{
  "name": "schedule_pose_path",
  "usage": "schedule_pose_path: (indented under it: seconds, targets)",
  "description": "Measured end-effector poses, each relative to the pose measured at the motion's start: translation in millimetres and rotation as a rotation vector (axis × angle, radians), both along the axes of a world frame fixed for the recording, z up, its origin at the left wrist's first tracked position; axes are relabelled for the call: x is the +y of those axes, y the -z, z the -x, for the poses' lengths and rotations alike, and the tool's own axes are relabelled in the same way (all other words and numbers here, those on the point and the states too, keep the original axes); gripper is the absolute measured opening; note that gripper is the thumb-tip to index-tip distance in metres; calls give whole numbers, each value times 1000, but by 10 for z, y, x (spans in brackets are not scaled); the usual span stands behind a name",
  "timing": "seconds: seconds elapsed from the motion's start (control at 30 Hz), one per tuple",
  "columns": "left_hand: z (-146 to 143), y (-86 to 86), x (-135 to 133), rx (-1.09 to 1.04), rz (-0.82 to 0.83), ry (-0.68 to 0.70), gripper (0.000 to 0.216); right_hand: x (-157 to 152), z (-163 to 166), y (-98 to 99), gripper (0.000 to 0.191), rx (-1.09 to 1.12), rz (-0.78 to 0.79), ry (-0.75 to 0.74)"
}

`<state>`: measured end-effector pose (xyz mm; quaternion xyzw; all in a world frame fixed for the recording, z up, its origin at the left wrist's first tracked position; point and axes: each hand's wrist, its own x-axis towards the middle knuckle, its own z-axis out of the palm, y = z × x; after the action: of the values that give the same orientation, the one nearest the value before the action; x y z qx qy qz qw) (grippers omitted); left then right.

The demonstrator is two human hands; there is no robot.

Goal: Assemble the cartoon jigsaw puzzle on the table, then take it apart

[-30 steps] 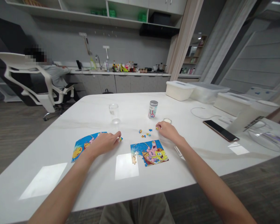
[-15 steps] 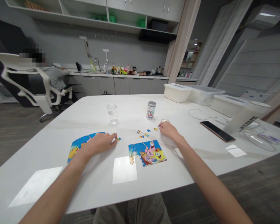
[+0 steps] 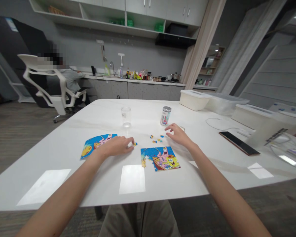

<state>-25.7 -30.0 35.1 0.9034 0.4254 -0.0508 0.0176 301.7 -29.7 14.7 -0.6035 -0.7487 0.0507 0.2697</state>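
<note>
While both forearms stretch out over the white desk (image 3: 64,154), the left hand (image 3: 115,146) lies knuckles-up w/ its fingertips pinched on a small yellow-blue puzzle piece (image 3: 135,144), so that grip is closed on the piece. Right hand (image 3: 179,135) hovers low w/ fingers spread and nothing in it, an open grip.

Key relation: the part-built cartoon puzzle (image 3: 160,158) lies at approx 4 o'clock from the held piece, near but not touching, its long axis running left-right across the desk. A stray piece (image 3: 143,162) juts from its left edge, on the side facing the left hand. Left hand is the nearer one to that edge; right hand is nearer the loose pieces (image 3: 156,139), which sit at its 9 o'clock, just beside the fingertips.

A printed reference picture (image 3: 92,148) of the same cartoon lies at 9 o'clock from the left hand, partly under the wrist.

Beyond: clear glass (image 3: 126,116) at 12 o'clock from the left hand, a lidded jar (image 3: 165,116) at 11 o'clock from the right. Jar label too small to read; no legible writing elsewhere. Dark phone (image 3: 238,147) well off at 3 o'clock.
</note>
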Motion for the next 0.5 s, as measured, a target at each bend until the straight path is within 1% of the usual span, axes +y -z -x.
schedule_pose_path:
  seconds: [0.13, 0.2, 0.37, 0.5]
  targets:
    - [-32, 46, -11, -18, -80, 20, 37, 39, -54, 79, 17, -43, 37, 98]
    - [-46, 62, -21, -19, -105, 28, 36, 61, -76, 122, 19, -67, 43, 123]
    - [-67, 53, -69, -1, -145, 63, 33, 88, -103, 187, 26, -98, 79, 144]
    - [-65, 40, -79, 9, -136, 71, 34, 108, -118, 196, 28, -158, 119, 149]
